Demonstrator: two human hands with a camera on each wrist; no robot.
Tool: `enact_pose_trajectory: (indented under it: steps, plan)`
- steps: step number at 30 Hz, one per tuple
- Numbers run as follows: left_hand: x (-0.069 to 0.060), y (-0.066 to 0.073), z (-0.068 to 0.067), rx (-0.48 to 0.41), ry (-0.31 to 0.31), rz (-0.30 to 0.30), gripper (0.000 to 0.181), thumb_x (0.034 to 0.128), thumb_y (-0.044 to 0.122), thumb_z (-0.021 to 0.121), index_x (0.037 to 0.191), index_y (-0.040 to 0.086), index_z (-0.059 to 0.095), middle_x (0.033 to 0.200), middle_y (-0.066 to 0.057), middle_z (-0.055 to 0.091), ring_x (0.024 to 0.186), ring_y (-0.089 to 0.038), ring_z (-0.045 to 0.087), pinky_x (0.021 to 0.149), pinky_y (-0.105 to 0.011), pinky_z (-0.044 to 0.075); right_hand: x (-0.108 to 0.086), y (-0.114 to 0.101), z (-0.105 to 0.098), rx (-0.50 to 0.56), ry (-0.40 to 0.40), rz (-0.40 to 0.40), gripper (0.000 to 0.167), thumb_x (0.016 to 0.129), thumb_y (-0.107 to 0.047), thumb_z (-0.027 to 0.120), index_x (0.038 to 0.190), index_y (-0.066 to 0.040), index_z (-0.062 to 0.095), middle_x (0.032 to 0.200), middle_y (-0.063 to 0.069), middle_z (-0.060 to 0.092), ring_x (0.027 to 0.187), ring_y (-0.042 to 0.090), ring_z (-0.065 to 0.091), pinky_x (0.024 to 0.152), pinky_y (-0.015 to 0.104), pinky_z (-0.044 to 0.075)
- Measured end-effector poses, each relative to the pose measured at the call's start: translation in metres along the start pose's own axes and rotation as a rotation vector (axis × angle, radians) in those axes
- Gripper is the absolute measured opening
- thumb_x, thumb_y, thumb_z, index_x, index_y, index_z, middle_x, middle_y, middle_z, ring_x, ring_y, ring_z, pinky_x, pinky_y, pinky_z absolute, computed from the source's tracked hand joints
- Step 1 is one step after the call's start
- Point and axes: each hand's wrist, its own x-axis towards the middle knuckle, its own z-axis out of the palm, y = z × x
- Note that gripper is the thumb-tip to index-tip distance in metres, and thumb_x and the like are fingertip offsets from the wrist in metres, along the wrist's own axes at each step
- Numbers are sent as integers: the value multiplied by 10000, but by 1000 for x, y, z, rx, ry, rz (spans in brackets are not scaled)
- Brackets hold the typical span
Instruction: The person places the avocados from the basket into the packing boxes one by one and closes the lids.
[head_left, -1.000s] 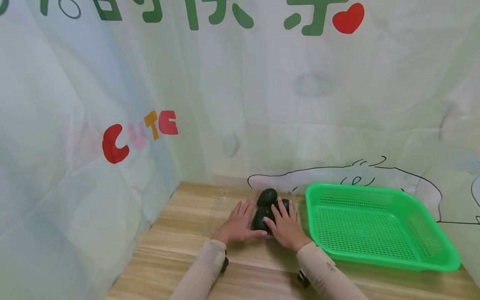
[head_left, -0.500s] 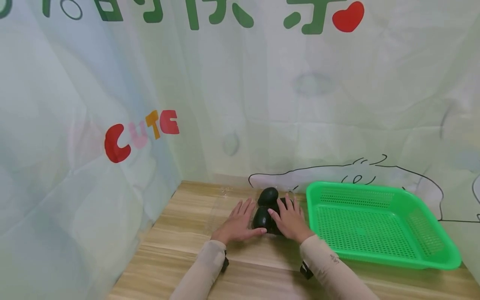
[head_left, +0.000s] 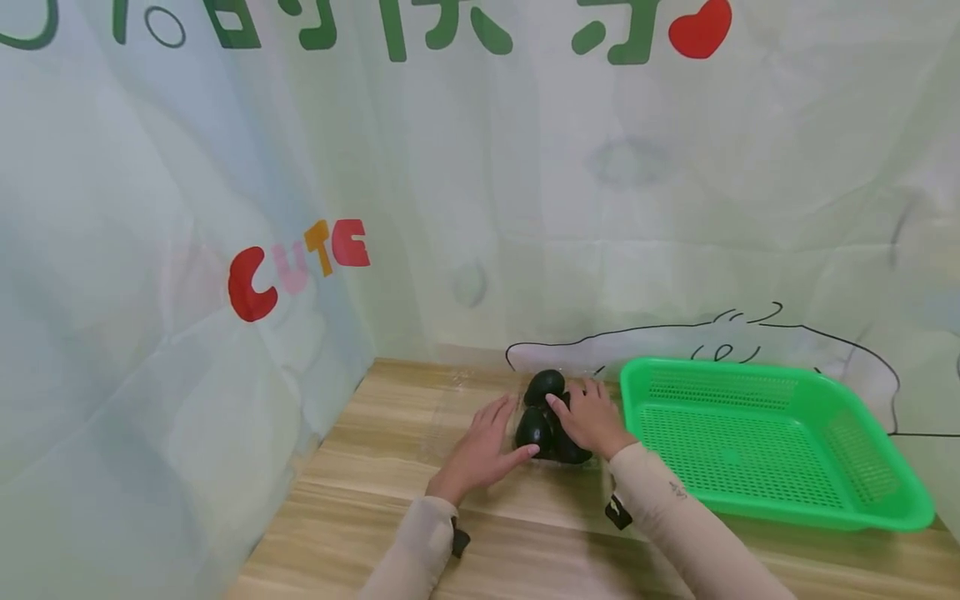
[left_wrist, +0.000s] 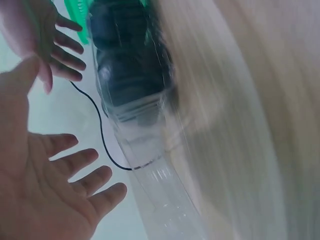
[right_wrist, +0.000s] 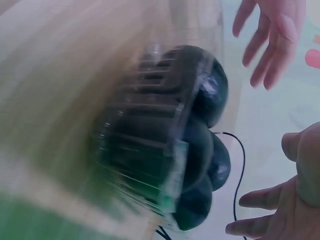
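Several dark avocados (head_left: 533, 431) sit close together in a clear plastic box (right_wrist: 142, 107). Its transparent lid (left_wrist: 167, 197) lies folded open to the left. On the box's left side is my left hand (head_left: 480, 450), fingers extended and the thumb pointing toward the nearest avocado. My right hand (head_left: 596, 419) is over the right side of the avocados, its fingers loosely bent and covering part of them in the head view. In the wrist views, the left hand (left_wrist: 55, 185) and the right hand (right_wrist: 280, 210) both appear apart from the fruit, holding nothing.
A green perforated plastic basket (head_left: 742, 450) stands right of the box, with nothing in it. The wood-grain table (head_left: 345, 500) meets a printed fabric backdrop (head_left: 480, 208) behind and at the left.
My right hand has shifted right and back off the avocados, leaving more of them visible. My left hand has drawn slightly away from the box. The head view has shifted a little.
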Motion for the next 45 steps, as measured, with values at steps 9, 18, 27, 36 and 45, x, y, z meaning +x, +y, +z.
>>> enact_pose_trajectory:
  steps: [9, 18, 27, 36, 45]
  plan:
    - [-19, 17, 5, -57, 136, 17, 773, 1002, 554, 558, 1539, 25, 389, 1560, -168, 412, 1431, -348, 408, 1137, -519, 401, 21, 4, -12, -58, -24, -11, 642, 1087, -421, 417, 1302, 175, 519, 1375, 391, 472, 1327, 542, 420, 1136, 629, 334]
    - [-40, 33, 18, -159, 209, -65, 575, 1022, 440, 589, 1417, 26, 541, 1322, -112, 608, 1219, -279, 599, 1010, -480, 516, 40, 21, -9, -36, -116, 54, 695, 1096, -441, 363, 1345, 197, 486, 1395, 387, 484, 1327, 530, 443, 1138, 615, 344]
    - [-58, 23, 34, -489, 214, -278, 359, 1024, 299, 612, 1179, -16, 688, 1014, -96, 713, 873, -191, 690, 750, -295, 585, 45, 22, -8, 43, -188, 117, 726, 1093, -476, 338, 1421, 163, 448, 1495, 365, 418, 1395, 522, 393, 1150, 616, 332]
    - [-59, 10, 28, -1113, 156, -536, 499, 1069, 201, 456, 1343, -215, 465, 1248, -353, 624, 1109, -360, 690, 872, -348, 600, 50, 22, -7, 66, -178, 111, 692, 1097, -457, 330, 1357, 153, 530, 1430, 354, 499, 1334, 511, 473, 1103, 602, 397]
    - [-60, 1, 15, -1340, 248, -502, 679, 1081, 243, 402, 1546, -133, 81, 1558, -375, 270, 1425, -483, 370, 1116, -482, 440, 51, 17, -5, 80, -178, 95, 706, 1097, -462, 325, 1362, 164, 515, 1435, 361, 488, 1341, 514, 464, 1107, 595, 395]
